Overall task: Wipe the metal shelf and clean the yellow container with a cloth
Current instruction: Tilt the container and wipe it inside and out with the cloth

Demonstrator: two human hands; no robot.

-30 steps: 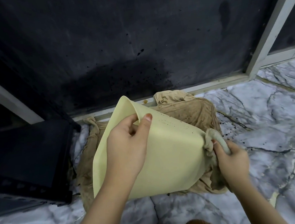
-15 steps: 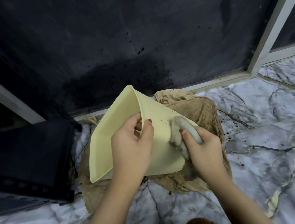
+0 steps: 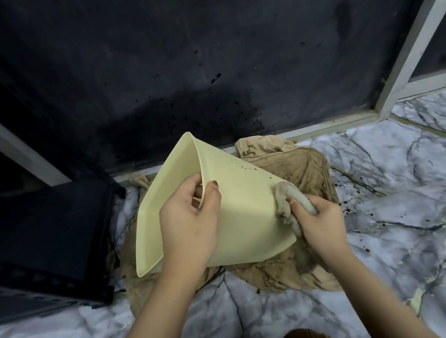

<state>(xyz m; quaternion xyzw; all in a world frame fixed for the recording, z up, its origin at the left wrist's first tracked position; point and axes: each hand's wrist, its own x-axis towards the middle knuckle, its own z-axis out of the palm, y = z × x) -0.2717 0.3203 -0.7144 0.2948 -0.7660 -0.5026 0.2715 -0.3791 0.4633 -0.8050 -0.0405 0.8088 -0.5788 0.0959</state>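
Yellow plastic fills the middle of my view: the yellow container (image 3: 248, 220) is tipped on its side above the floor, its open mouth facing left and its outer wall turned up toward me. My left hand (image 3: 189, 223) has a closed grip on the rim, thumb over the outside and fingers curled inside the opening. My right hand (image 3: 319, 221) is closed around a bunched grey cloth (image 3: 287, 203), which presses against the container's right edge near the base. Small dark specks dot the container wall above the cloth. Beneath the container lies a crumpled tan rag (image 3: 297, 167) spread on the marble floor (image 3: 392, 181), stained and scattered with dark crumbs. Behind it rises a dark wall panel (image 3: 207, 62) with a darker wet-looking patch and a pale frame along its bottom edge. At my left sits the black metal shelf (image 3: 42, 238), resting on the floor just beside the rag.
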